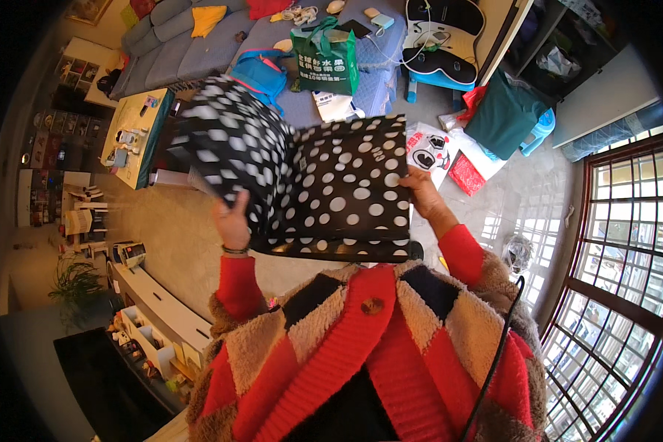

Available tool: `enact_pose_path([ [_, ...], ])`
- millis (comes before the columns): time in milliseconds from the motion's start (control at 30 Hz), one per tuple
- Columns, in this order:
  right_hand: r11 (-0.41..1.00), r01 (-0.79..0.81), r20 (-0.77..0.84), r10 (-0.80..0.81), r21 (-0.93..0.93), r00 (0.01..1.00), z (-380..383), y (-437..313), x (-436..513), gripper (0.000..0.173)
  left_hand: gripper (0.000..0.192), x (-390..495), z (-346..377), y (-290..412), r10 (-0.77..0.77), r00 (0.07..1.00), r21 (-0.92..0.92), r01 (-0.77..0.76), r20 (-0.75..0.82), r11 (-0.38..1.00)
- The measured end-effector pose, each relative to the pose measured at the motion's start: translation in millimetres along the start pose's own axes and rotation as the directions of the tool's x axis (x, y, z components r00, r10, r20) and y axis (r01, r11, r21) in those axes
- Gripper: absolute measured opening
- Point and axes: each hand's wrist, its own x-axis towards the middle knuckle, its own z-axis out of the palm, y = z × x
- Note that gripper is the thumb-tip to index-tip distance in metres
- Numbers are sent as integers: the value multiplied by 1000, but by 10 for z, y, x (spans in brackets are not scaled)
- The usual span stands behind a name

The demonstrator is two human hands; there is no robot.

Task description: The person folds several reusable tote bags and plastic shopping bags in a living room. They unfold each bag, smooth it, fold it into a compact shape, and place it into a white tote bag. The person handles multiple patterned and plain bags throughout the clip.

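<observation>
A large black bag with white polka dots (345,182) spreads between my two hands in front of my chest. Its left part bends upward and is blurred, while the right part lies nearly flat with visible crease lines. My left hand (233,224) grips the lower left edge, thumb up against the dotted sheet. With fingers curled around the right edge, my right hand (422,190) holds the other side. The sheet hides some of the floor and the lower end of the sofa.
A green shopping bag (326,61) and a blue backpack (262,74) rest by the grey-blue sofa (168,52). Right of me stand a dark green bag (503,119) and a blue stool (542,130). A coffee table (135,119) is at left, a barred window (608,243) at right.
</observation>
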Motion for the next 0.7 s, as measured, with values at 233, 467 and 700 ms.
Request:
enact_pose_path([
  [233,954,-299,-101,298,4,949,79,631,-18,44,45,-808,300,-31,172,633,15,-278,755,960],
  [467,741,-668,12,669,63,743,-132,900,-334,57,33,-1697,61,-362,-66,415,91,-40,907,995],
  [700,794,-606,-137,597,-34,790,-212,1156,-387,25,57,-2060,162,-458,-316,266,312,59,911,948],
])
